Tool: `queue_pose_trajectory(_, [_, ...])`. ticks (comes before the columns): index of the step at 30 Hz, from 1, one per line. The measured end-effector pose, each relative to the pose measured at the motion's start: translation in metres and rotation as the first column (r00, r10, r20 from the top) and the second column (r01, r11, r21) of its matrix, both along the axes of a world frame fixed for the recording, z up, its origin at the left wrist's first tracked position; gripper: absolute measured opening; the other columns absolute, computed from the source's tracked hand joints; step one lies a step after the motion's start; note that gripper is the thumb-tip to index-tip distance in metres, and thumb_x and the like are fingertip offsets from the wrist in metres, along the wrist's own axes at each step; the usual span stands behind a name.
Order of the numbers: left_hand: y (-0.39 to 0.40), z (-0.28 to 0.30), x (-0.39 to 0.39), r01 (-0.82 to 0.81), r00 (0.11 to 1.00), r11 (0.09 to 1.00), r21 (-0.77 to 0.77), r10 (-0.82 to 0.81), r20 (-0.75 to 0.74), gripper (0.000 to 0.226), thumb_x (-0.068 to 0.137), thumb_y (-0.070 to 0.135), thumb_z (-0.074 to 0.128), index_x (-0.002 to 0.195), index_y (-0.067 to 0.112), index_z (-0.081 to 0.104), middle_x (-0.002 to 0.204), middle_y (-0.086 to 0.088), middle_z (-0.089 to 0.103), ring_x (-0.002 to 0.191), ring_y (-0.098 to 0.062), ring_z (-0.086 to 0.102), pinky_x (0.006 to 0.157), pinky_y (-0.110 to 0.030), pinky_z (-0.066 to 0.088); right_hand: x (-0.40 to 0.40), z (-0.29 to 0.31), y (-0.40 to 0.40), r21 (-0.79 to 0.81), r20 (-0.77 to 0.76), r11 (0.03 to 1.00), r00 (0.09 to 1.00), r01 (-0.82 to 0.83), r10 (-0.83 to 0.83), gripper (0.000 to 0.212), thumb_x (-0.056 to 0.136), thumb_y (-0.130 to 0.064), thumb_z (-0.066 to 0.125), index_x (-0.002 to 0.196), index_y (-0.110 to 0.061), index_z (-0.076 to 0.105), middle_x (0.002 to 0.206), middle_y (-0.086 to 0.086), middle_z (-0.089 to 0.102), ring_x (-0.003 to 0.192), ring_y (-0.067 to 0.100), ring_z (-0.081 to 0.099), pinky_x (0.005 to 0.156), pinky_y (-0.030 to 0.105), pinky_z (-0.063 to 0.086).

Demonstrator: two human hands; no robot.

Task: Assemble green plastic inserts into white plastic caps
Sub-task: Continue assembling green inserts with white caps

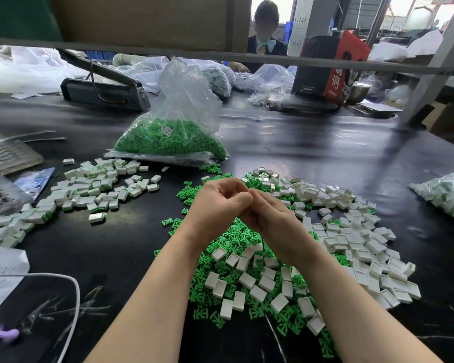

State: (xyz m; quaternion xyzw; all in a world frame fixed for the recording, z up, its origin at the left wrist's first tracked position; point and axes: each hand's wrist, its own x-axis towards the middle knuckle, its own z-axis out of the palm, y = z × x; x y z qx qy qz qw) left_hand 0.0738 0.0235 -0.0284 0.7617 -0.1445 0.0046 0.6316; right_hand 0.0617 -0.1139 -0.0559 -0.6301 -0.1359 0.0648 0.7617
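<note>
Left hand: the left hand (215, 203) is raised above the loose parts, fingers curled in toward the right hand; whatever it holds is covered by its own knuckles, so I cannot tell if it is clamped on a part.
Right hand: the right hand (268, 213) meets the left at the fingertips, fingers likewise curled inward; its contents are hidden too.
White caps: the white caps (351, 239) lie in a loose heap on the black worktop (312, 142), right of and below the hands, many with the open side up.
Green inserts: the green inserts (236, 237) are scattered under and around the wrists, mixed among the caps.
Finished pieces: a separate pile of assembled caps (95, 189) lies to the left, green showing at one edge.
Supply: a clear bag of green inserts (173, 137) stands behind the hands.
Handling: both parts look light, rigid and smooth, likely to slip; a cap is best pinched across its outer walls, open side clear, and an insert by its flat body.
Hidden: the joint between the fingertips, any part held there, and how far an insert is seated.
Hard to make out: the bag at the right edge (448, 192) is cut off.
</note>
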Motion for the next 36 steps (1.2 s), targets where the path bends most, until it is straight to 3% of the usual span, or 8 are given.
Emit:
queue_pose_trajectory(8, [0.0007, -0.0017, 0.0013, -0.001, 1.000, 1.000, 0.017, 0.001, 0.006, 0.019, 0.071, 0.024, 0.057, 0.076, 0.009, 0.067, 0.075, -0.028, 0.056, 0.066, -0.022, 0.048, 0.064, -0.039, 0.043, -0.0009, -0.0019, -0.0018, -0.007, -0.007, 0.999, 0.999, -0.037, 0.037, 0.052, 0.081, -0.051, 0.059, 0.116, -0.013, 0.065, 0.115, 0.017, 0.059, 0.112, 0.025, 0.052, 0.111, 0.053, 0.033])
queue_pose_trajectory(13, [0.0007, -0.0006, -0.0001, -0.003, 1.000, 1.000, 0.018, 0.003, 0.020, 0.018, 0.071, 0.024, 0.057, 0.074, 0.009, 0.067, 0.076, -0.027, 0.056, 0.066, -0.022, 0.047, 0.063, -0.039, 0.043, -0.0002, -0.0028, -0.0035, -0.013, 0.008, 0.999, 0.999, -0.050, 0.050, 0.053, 0.082, -0.051, 0.058, 0.118, -0.013, 0.064, 0.115, 0.015, 0.060, 0.111, 0.024, 0.053, 0.111, 0.053, 0.034])
queue_pose_trajectory(17, [0.0005, 0.0012, -0.0004, 0.010, 1.000, 1.000, 0.020, -0.011, 0.029, 0.018, 0.071, 0.021, 0.056, 0.075, 0.006, 0.066, 0.078, -0.036, 0.058, 0.063, -0.032, 0.053, 0.067, -0.056, 0.051, 0.0021, -0.0025, -0.0019, -0.066, 0.004, 0.997, 0.999, -0.037, 0.037, 0.066, 0.091, -0.051, 0.047, 0.118, 0.008, 0.053, 0.088, 0.012, 0.050, 0.083, 0.025, 0.044, 0.079, 0.042, 0.038])
queue_pose_trajectory(20, [-0.0001, -0.0001, 0.0003, 0.038, 0.999, 0.999, -0.001, -0.038, 0.009, 0.019, 0.072, 0.016, 0.054, 0.077, 0.002, 0.066, 0.068, -0.031, 0.060, 0.057, -0.044, 0.058, 0.064, -0.056, 0.054, 0.0028, -0.0024, -0.0002, -0.222, 0.023, 0.974, 0.999, -0.037, 0.043, 0.086, 0.089, -0.067, 0.035, 0.111, 0.015, 0.050, 0.067, 0.000, 0.048, 0.062, 0.014, 0.039, 0.058, 0.028, 0.028])
queue_pose_trajectory(23, [-0.0002, -0.0018, 0.0004, 0.062, 0.998, 0.998, -0.023, -0.062, -0.009, 0.019, 0.071, 0.015, 0.053, 0.077, 0.003, 0.066, 0.058, -0.012, 0.062, 0.051, -0.029, 0.060, 0.057, -0.038, 0.054, 0.0037, -0.0024, -0.0010, -0.263, 0.030, 0.963, 0.998, -0.053, 0.063, 0.086, 0.089, -0.069, 0.031, 0.104, 0.012, 0.055, 0.064, 0.002, 0.051, 0.058, 0.014, 0.042, 0.054, 0.026, 0.030])
queue_pose_trajectory(27, [-0.0007, -0.0022, 0.0013, 0.066, 0.998, 0.997, -0.027, -0.066, 0.005, 0.019, 0.071, 0.018, 0.054, 0.077, 0.007, 0.068, 0.064, -0.011, 0.059, 0.060, -0.019, 0.054, 0.061, -0.040, 0.050, 0.0052, -0.0032, -0.0024, -0.130, -0.006, 0.989, 0.998, -0.067, 0.067, 0.073, 0.092, -0.059, 0.041, 0.095, 0.012, 0.056, 0.060, 0.000, 0.046, 0.052, 0.010, 0.043, 0.049, 0.020, 0.035])
queue_pose_trajectory(31, [-0.0037, -0.0011, -0.0009, 0.093, 0.996, 0.992, -0.089, -0.093, 0.011, 0.014, 0.070, 0.015, 0.052, 0.070, 0.013, 0.066, 0.055, 0.010, 0.058, 0.050, 0.000, 0.051, 0.052, -0.012, 0.042, 0.0047, -0.0022, -0.0001, -0.040, -0.002, 0.996, 0.997, -0.076, 0.076, 0.052, 0.093, -0.055, 0.044, 0.093, -0.004, 0.054, 0.060, -0.001, 0.029, 0.051, 0.011, 0.027, 0.047, 0.021, 0.027])
queue_pose_trajectory(36, [-0.0034, -0.0028, 0.0003, 0.104, 0.995, 0.988, -0.118, -0.103, 0.015, 0.012, 0.071, 0.016, 0.052, 0.067, 0.016, 0.064, 0.054, 0.011, 0.055, 0.049, 0.001, 0.048, 0.051, -0.011, 0.041, 0.0048, -0.0025, 0.0036, -0.013, -0.009, 0.997, 0.997, -0.078, 0.078, 0.048, 0.092, -0.053, 0.042, 0.104, -0.007, 0.050, 0.065, 0.001, 0.021, 0.055, 0.012, 0.021, 0.047, 0.022, 0.023])
